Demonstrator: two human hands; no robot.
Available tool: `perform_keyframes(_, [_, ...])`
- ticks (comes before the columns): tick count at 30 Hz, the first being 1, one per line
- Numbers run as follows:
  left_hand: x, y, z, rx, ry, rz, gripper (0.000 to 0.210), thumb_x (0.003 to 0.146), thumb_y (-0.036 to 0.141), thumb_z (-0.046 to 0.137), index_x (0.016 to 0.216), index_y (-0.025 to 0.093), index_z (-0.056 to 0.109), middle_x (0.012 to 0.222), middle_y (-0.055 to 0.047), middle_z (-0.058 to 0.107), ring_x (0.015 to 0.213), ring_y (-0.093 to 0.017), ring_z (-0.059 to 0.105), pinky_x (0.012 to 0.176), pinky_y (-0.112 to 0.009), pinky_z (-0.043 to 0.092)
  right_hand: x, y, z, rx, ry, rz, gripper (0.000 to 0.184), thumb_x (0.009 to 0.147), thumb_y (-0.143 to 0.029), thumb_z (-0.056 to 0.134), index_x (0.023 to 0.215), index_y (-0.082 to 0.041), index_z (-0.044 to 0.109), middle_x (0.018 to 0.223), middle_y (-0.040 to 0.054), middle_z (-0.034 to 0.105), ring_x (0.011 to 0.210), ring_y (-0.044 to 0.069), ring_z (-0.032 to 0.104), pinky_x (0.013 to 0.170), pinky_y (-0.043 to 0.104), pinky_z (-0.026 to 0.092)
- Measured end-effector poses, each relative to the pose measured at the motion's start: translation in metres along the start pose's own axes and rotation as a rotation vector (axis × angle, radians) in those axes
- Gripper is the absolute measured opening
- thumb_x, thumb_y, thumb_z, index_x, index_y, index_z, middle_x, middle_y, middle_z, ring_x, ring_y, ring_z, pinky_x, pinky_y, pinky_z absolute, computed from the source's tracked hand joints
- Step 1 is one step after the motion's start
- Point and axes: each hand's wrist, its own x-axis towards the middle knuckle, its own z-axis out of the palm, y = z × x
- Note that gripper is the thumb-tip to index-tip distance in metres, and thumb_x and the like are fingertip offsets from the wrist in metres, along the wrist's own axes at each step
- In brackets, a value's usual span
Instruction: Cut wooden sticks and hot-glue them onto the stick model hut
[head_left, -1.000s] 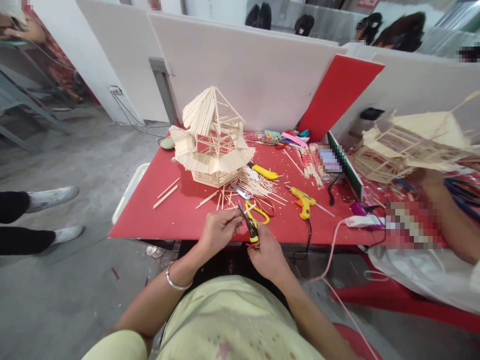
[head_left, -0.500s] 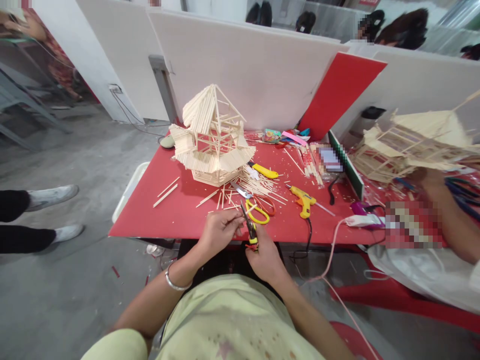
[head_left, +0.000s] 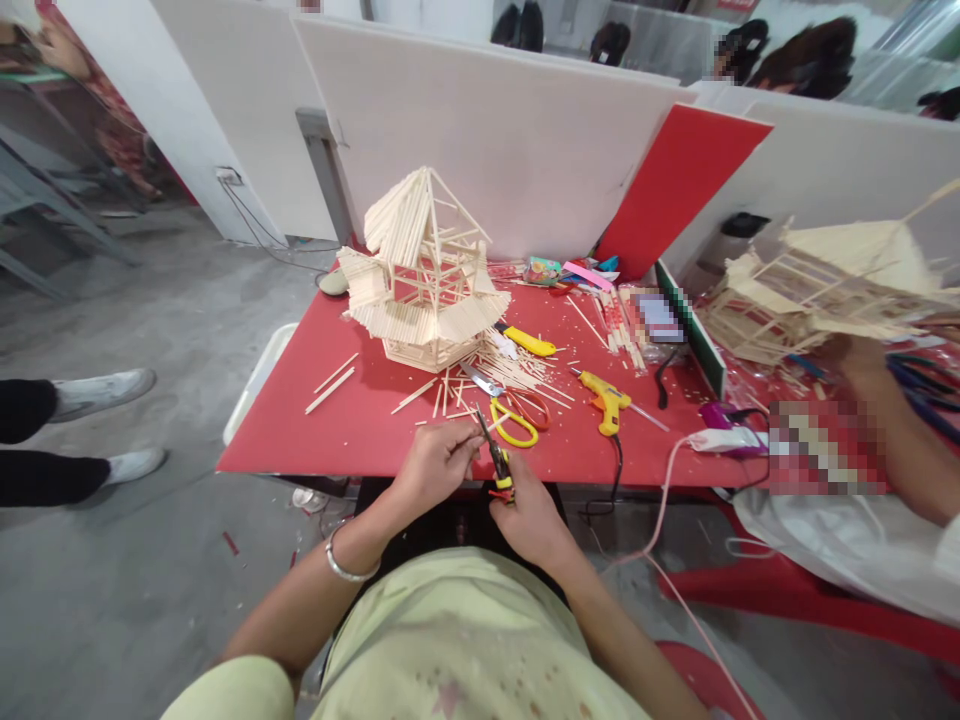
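Note:
Above the front edge of the red table (head_left: 277, 440), my left hand (head_left: 439, 462) pinches a thin wooden stick (head_left: 501, 424). My right hand (head_left: 531, 512) is closed around small cutting pliers (head_left: 499, 464) with dark jaws and yellow-and-red handles. The jaws point up and away from me and cross the stick just beyond my left fingertips; whether they bite into it I cannot tell. Yellow-and-orange scissors (head_left: 513, 424) lie right behind the pliers. Farther back stands a pavilion model (head_left: 427, 300) of pale sticks, its upper roof partly covered and partly bare frame.
Loose sticks (head_left: 525, 372) are scattered beside the model, with a yellow utility knife (head_left: 529, 341) among them. A yellow glue gun (head_left: 609, 402) lies to the right, its cord running over the front edge. Beyond a green divider (head_left: 694, 335), another person's arm (head_left: 889, 430) reaches toward a second model (head_left: 802, 290).
The pliers have shifted slightly, and their jaws now tilt a little more to the left. Both hands keep their hold; the table items look the same.

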Motion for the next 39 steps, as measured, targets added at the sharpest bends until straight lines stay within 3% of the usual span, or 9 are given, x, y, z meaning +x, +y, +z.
perform_keyframes(8, [0.000,0.012,-0.003,0.049,-0.005,0.074,0.031,0.096,0.021,0.048,0.065,0.018,0.045,0.059,0.003,0.045,0.056,-0.010,0.041,0.056,-0.024,0.030,-0.005,0.002,0.004,0.010,0.024,0.007,0.029,0.068,-0.010,0.051,0.094,-0.023,0.049,0.086,-0.0005,0.056,0.076,0.017,0.051,0.068,0.029,0.040])
perform_keyframes(17, [0.007,0.027,-0.013,0.082,0.005,0.154,0.030,0.093,0.015,0.049,0.064,0.017,0.042,0.061,0.003,0.043,0.056,-0.009,0.039,0.057,-0.023,0.030,0.008,-0.003,-0.012,-0.016,0.052,-0.201,0.058,0.068,-0.007,0.051,0.123,-0.022,0.048,0.114,0.0072,0.058,0.108,0.024,0.053,0.095,0.041,0.043])
perform_keyframes(24, [0.024,0.033,-0.026,0.186,0.017,0.157,0.030,0.091,0.018,0.050,0.062,0.017,0.043,0.058,0.004,0.041,0.055,-0.009,0.038,0.056,-0.023,0.028,0.037,0.004,-0.001,0.054,0.084,-0.230,0.042,0.066,-0.007,0.051,0.106,-0.021,0.051,0.088,-0.0001,0.055,0.078,0.017,0.052,0.069,0.029,0.042])
perform_keyframes(27, [0.032,0.030,-0.026,0.178,0.015,0.113,0.030,0.090,0.018,0.050,0.061,0.017,0.044,0.056,0.004,0.041,0.053,-0.009,0.037,0.055,-0.023,0.027,0.049,0.010,0.000,0.043,0.098,-0.244,0.036,0.065,-0.007,0.053,0.097,-0.021,0.052,0.083,-0.0015,0.053,0.074,0.016,0.050,0.066,0.028,0.041])
perform_keyframes(30, [0.037,0.028,-0.024,0.167,0.004,0.068,0.029,0.090,0.019,0.050,0.061,0.017,0.046,0.055,0.005,0.041,0.053,-0.009,0.036,0.054,-0.023,0.026,0.054,0.014,-0.003,0.076,0.095,-0.254,0.038,0.068,-0.009,0.055,0.104,-0.021,0.056,0.087,0.0000,0.059,0.078,0.017,0.055,0.071,0.030,0.045])
perform_keyframes(35, [0.040,0.030,-0.022,0.210,0.009,-0.011,0.028,0.090,0.021,0.050,0.062,0.017,0.048,0.053,0.005,0.040,0.052,-0.009,0.034,0.053,-0.024,0.024,0.048,0.020,-0.007,0.190,0.035,-0.228,0.047,0.087,-0.028,0.059,0.134,-0.024,0.052,0.117,0.0070,0.065,0.106,0.023,0.061,0.094,0.039,0.049])
perform_keyframes(39, [0.039,0.033,-0.020,0.233,-0.007,-0.049,0.028,0.091,0.024,0.049,0.064,0.016,0.052,0.053,0.005,0.043,0.051,-0.009,0.034,0.052,-0.024,0.023,0.042,0.027,-0.005,0.147,0.090,-0.197,0.045,0.087,-0.030,0.060,0.131,-0.022,0.054,0.120,0.0092,0.064,0.112,0.024,0.060,0.099,0.042,0.047])
